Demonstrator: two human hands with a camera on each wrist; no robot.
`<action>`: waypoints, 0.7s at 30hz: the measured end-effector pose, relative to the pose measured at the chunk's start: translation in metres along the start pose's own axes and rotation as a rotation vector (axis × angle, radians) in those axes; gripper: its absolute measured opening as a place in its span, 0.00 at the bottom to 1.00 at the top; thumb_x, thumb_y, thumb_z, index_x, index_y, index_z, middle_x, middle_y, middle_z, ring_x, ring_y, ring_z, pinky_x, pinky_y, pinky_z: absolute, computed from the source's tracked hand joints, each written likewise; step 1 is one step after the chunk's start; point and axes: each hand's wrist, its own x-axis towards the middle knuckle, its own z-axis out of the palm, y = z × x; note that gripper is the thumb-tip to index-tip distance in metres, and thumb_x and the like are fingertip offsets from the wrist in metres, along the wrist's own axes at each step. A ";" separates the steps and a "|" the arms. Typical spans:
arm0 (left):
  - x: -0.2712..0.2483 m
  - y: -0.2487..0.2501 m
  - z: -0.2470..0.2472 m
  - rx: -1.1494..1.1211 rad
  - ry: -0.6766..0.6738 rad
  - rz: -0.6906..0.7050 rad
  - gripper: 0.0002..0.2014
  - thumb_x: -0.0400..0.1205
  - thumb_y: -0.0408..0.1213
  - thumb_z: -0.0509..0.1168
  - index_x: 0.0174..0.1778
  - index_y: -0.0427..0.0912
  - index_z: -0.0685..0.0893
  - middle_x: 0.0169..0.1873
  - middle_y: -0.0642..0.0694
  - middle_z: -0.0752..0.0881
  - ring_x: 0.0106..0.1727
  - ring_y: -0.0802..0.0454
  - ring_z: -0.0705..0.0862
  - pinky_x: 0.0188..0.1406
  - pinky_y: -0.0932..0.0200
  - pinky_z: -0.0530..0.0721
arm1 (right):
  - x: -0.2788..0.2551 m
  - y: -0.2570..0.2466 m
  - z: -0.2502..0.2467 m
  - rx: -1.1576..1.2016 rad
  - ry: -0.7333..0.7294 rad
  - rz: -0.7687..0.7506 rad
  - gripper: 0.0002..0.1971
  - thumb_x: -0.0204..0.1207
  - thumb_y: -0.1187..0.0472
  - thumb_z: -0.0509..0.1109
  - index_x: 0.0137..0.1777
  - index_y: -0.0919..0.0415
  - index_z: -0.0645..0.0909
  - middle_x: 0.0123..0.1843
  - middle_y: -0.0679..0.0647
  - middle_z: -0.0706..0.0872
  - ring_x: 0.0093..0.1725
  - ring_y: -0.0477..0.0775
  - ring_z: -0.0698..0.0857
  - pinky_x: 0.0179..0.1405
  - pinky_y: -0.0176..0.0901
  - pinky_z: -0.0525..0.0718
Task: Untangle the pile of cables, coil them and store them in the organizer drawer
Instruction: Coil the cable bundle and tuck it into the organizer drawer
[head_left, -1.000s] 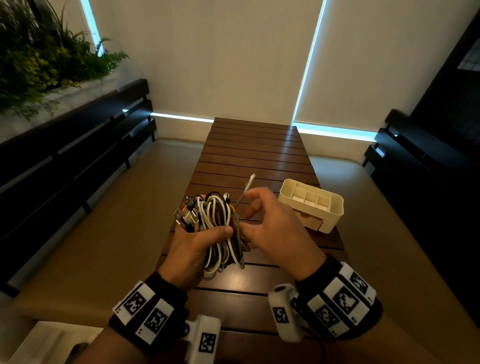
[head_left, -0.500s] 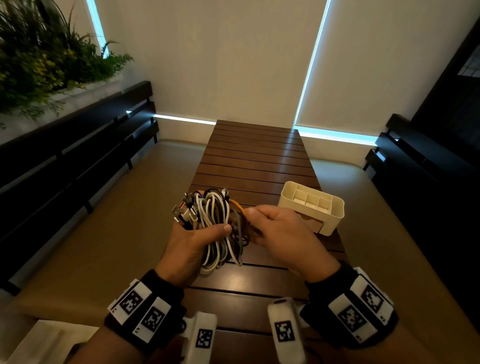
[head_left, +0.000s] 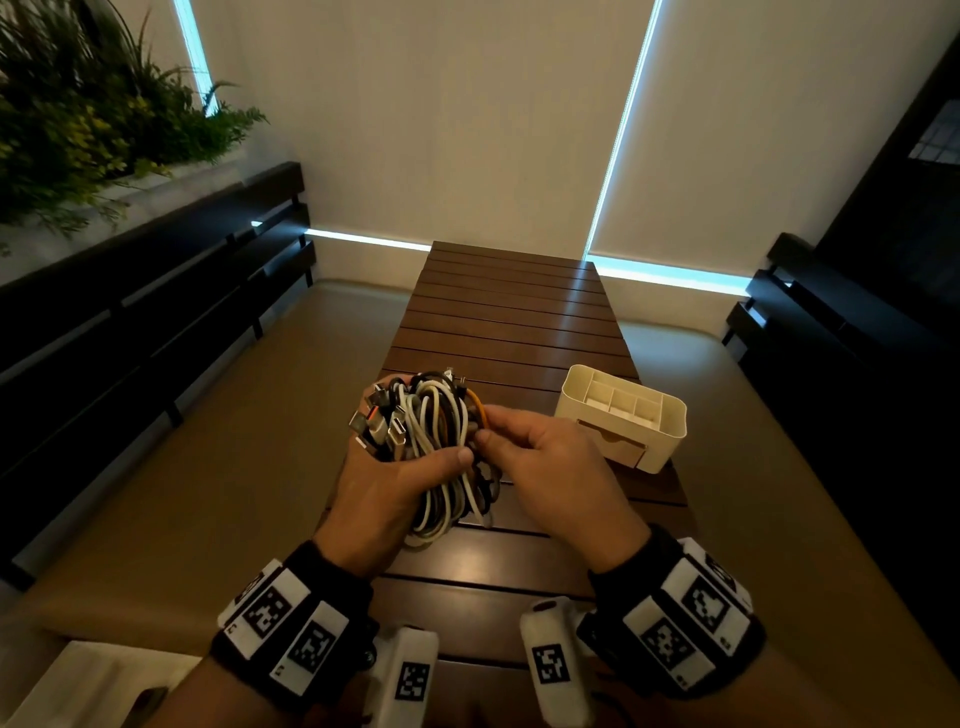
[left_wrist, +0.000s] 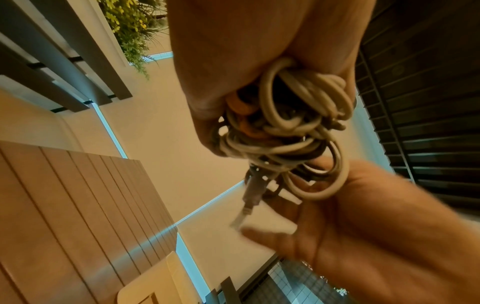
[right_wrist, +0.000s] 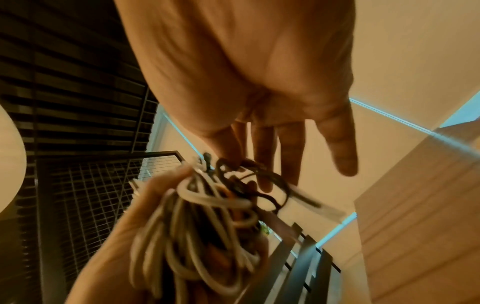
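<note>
The left hand (head_left: 387, 480) is gripping the cables (head_left: 434, 441) above the bench's (head_left: 511, 317) near end. The right hand (head_left: 550, 467), which was lifting a white plug clear a second ago, is now pinching a strand at the bundle's right side. Judgement: untangling is just beginning; nothing is coiled. The organizer (head_left: 623, 418) is sitting by the right edge. Dark slatted seating is flanking the bench; blinds are covering the windows.

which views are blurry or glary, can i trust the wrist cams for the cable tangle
Head view: sharp but dim; glare streaks cross the table. Left wrist view: cable bundle fairly sharp, right hand motion-blurred. Right wrist view: bundle and left hand smeared, right fingers clearer; strong wide-angle distortion in both.
</note>
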 end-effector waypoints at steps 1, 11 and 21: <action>0.000 0.002 0.000 -0.007 -0.007 0.008 0.41 0.65 0.33 0.80 0.75 0.33 0.72 0.61 0.32 0.87 0.61 0.34 0.89 0.53 0.40 0.90 | 0.001 0.002 0.001 0.005 -0.016 0.022 0.14 0.86 0.55 0.66 0.67 0.39 0.85 0.57 0.38 0.91 0.57 0.33 0.86 0.53 0.27 0.84; 0.001 0.004 -0.005 0.006 -0.034 -0.021 0.38 0.65 0.32 0.80 0.72 0.33 0.76 0.58 0.35 0.90 0.60 0.37 0.90 0.51 0.44 0.91 | 0.001 0.003 0.004 0.000 -0.066 0.251 0.15 0.86 0.44 0.62 0.54 0.53 0.84 0.43 0.48 0.87 0.36 0.39 0.88 0.31 0.34 0.85; 0.003 -0.001 -0.005 -0.015 -0.046 -0.011 0.16 0.73 0.22 0.72 0.55 0.40 0.89 0.50 0.35 0.92 0.53 0.35 0.91 0.46 0.44 0.91 | -0.004 -0.003 0.012 -0.306 0.031 -0.085 0.10 0.88 0.50 0.60 0.44 0.47 0.75 0.40 0.42 0.76 0.39 0.33 0.77 0.36 0.22 0.75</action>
